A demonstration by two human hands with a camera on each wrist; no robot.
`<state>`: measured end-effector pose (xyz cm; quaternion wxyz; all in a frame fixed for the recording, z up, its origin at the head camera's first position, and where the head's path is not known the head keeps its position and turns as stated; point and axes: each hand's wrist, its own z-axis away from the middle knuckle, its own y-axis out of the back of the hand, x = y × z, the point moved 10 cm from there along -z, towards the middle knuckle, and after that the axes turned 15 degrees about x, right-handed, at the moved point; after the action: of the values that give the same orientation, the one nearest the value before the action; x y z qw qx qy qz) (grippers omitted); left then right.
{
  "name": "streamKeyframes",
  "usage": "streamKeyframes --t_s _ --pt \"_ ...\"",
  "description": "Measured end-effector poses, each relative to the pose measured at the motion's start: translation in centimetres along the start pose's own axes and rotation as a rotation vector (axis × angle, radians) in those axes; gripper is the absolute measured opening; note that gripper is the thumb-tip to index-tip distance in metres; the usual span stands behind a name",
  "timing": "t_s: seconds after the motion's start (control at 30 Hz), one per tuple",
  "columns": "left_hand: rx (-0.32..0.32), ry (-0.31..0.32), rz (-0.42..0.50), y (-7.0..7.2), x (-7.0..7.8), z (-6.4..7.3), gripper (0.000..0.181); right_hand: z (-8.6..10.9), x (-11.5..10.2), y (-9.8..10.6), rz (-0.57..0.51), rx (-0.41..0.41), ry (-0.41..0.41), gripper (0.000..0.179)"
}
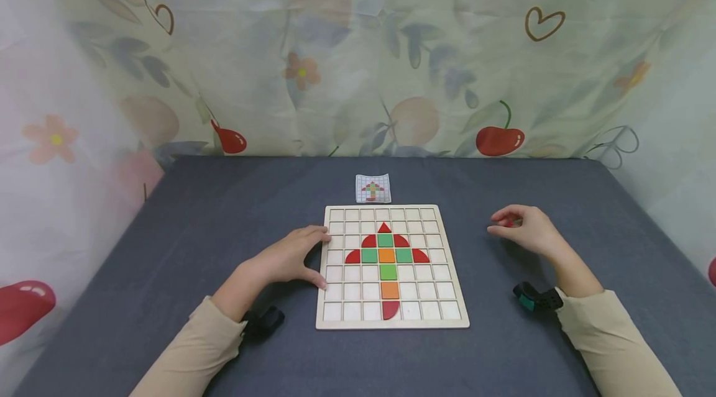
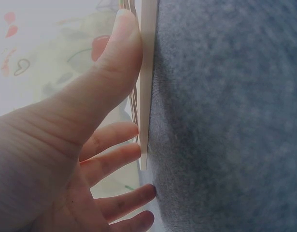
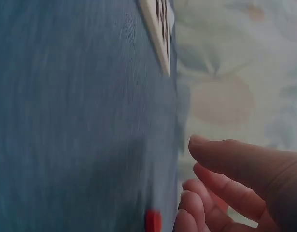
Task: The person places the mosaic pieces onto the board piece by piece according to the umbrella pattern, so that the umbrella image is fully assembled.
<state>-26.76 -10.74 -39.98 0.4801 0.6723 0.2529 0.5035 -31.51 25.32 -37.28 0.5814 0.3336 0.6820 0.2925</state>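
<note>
A pale wooden grid board (image 1: 341, 324) lies on the dark cloth, with red, green and orange tiles forming a tree-like shape. My left hand (image 1: 292, 255) rests at the board's left edge, its thumb and fingers spread along the frame. In the left wrist view the thumb (image 2: 124, 53) presses against the board's side. To the right of the board, my right hand (image 1: 528, 229) is held low over the cloth with bent fingers. Red shows within those curled fingers, a small red piece (image 3: 219, 203). Another red piece (image 3: 153, 221) is just beyond the fingertips.
A small printed card (image 1: 373, 189) with a similar coloured pattern lies behind the board. Dark wrist straps (image 1: 537, 297) hang at both wrists. A printed curtain (image 1: 358, 74) rises along the back edge of the dark table (image 1: 252, 192).
</note>
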Motion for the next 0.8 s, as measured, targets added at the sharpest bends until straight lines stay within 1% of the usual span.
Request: streamKeyframes --t_s 0.17,0.27,0.37,0.5,0.8 --pt "0.001 -0.003 -0.004 0.0 0.1 0.0 0.088 -0.3 2.2 1.0 0.039 0.011 -0.04 0.045" --pt "0.0 -0.008 -0.008 0.1 0.1 0.0 0.087 -0.3 3.2 0.8 0.058 -0.009 -0.066 0.051" --pt "-0.002 -0.012 -0.006 0.1 0.2 0.0 0.087 -0.3 3.8 0.5 0.068 -0.028 -0.079 0.053" --pt "-0.003 -0.012 -0.008 0.1 0.2 0.0 0.087 -0.4 4.0 0.4 0.084 -0.024 -0.071 0.05" --pt "-0.006 -0.008 -0.007 0.0 0.1 0.0 0.087 -0.6 3.5 0.3 0.105 0.004 -0.059 0.042"
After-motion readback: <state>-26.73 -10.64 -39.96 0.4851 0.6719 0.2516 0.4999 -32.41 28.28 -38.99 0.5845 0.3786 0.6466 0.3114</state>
